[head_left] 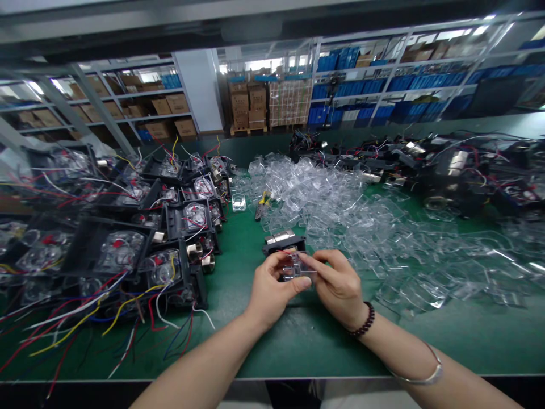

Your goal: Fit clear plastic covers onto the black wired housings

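Near the front of the green bench, a small clear plastic part [293, 268] sits between my two hands. My left hand [272, 287] is closed round its left side, thumb below. From the right, my right hand [338, 284] pinches at the same part, its fingertips touching the upper right edge. Just behind the hands lies a black housing [284, 244] with a silver metal cylinder [280, 237] on it. A bit of red wire shows above my left fingers. The fingers partly hide the clear part, so its exact shape cannot be made out.
Black housings [114, 250] with clear covers and loose coloured wires are stacked at the left. A wide heap of clear plastic pieces [323, 193] spreads behind and right. Yellow-handled pliers [262, 204] lie beside it. More dark wired assemblies [451, 170] fill the back right.
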{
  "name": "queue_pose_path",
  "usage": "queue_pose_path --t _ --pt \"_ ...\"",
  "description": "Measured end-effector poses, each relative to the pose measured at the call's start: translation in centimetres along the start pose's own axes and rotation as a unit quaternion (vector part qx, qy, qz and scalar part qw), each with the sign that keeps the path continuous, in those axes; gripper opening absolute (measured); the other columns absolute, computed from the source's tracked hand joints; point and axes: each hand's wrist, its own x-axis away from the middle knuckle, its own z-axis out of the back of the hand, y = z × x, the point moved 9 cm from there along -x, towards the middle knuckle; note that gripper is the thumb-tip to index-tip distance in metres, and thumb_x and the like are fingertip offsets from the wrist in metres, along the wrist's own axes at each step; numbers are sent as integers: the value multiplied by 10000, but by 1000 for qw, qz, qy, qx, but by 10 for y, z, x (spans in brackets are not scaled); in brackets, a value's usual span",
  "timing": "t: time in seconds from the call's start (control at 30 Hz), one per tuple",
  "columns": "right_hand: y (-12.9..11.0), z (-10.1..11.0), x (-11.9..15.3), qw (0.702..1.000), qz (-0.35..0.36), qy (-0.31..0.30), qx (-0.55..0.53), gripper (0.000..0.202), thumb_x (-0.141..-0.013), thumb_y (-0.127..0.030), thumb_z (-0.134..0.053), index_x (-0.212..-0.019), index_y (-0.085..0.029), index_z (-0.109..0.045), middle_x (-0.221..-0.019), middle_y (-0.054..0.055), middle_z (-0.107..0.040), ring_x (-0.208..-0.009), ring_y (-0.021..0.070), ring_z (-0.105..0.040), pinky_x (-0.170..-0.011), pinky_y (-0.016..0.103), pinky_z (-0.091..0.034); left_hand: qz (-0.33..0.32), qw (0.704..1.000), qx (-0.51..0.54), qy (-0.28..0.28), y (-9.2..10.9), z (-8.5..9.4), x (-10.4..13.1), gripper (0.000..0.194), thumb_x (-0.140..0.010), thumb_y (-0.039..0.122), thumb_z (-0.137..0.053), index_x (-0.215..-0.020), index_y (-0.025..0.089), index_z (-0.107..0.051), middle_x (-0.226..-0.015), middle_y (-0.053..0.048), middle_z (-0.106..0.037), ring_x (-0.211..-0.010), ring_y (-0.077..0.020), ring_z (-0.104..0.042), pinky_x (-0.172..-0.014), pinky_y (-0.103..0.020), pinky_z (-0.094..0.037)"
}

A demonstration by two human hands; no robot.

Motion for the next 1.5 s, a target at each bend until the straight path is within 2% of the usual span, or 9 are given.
queue_pose_path --t 0.47,0.8,0.97,1.1,1.2,1.3,1.37,1.43,1.5 --pt "-4 0 2 1000 11 15 16 413 -793 -6 -464 -1092 -239 -627 -794 53 -561 -719 167 -528 -612 297 -469 32 999 26 -5 -7 0 1 529 -465 238 -837 -948 146 -643 -971 -72 -677 -852 -188 -619 -771 -283 -474" --pt "20 2 1 988 -134 62 -44 69 -763 -138 -624 -761 -206 -633 -713 18 -609 -669 154 -568 -623 299 -479 -11 999 27 -35 2 -10 0 533 -525 247 -815 -995 166 -578 -1081 -86 -638 -1024 -228 -583 -894 -323 -438" --pt "21 3 -1 986 -143 56 -65 69 -773 -147 -607 -748 -209 -626 -685 12 -599 -597 135 -549 -554 273 -480 -4 999 35 -28 0 -8 1 553 -532 252 -816 -998 182 -525 -1076 -85 -644 -1036 -222 -585 -908 -330 -433" --pt "18 6 -2 987 -130 58 -72 80 -761 -130 -616 -745 -207 -632 -696 14 -602 -627 139 -572 -580 274 -489 -8 1000 9 -24 1 -7 3 507 -540 235 -811 -952 183 -519 -1066 -83 -651 -1002 -209 -603 -878 -312 -448" --pt "22 5 -1 982 -157 55 -85 71 -758 -140 -619 -743 -206 -641 -705 15 -599 -646 138 -574 -594 270 -484 -20 1000 -3 -24 3 -7 4 497 -545 224 -806 -942 186 -511 -1083 -87 -646 -1014 -208 -598 -875 -308 -451" --pt "34 0 3 963 -226 61 -132 49 -736 -174 -638 -700 -206 -627 -712 13 -592 -683 143 -572 -634 275 -484 -36 999 -23 -20 7 -7 5 493 -546 215 -805 -941 186 -510 -1102 -91 -639 -1040 -214 -585 -902 -323 -438" --pt "47 -6 9 933 -296 69 -193 72 -696 -218 -672 -715 -202 -605 -738 16 -607 -716 154 -591 -666 285 -498 -48 998 -41 -14 9 -7 5 482 -553 199 -800 -942 188 -516 -1112 -87 -635 -1054 -214 -576 -924 -331 -424" --pt "57 -18 14 894 -361 46 -262 168 -667 -275 -690 -779 -197 -593 -757 24 -637 -719 164 -615 -666 290 -514 -61 997 -56 -10 12 -6 6 461 -562 178 -792 -939 189 -527 -1113 -79 -634 -1070 -213 -567 -946 -336 -408" --pt "59 -29 15 869 -394 -5 -299 215 -676 -326 -673 -822 -185 -600 -747 32 -658 -688 163 -624 -642 284 -519 -72 995 -67 -11 16 -6 6 446 -566 159 -786 -936 191 -540 -1108 -71 -637 -1080 -214 -560 -960 -340 -397"
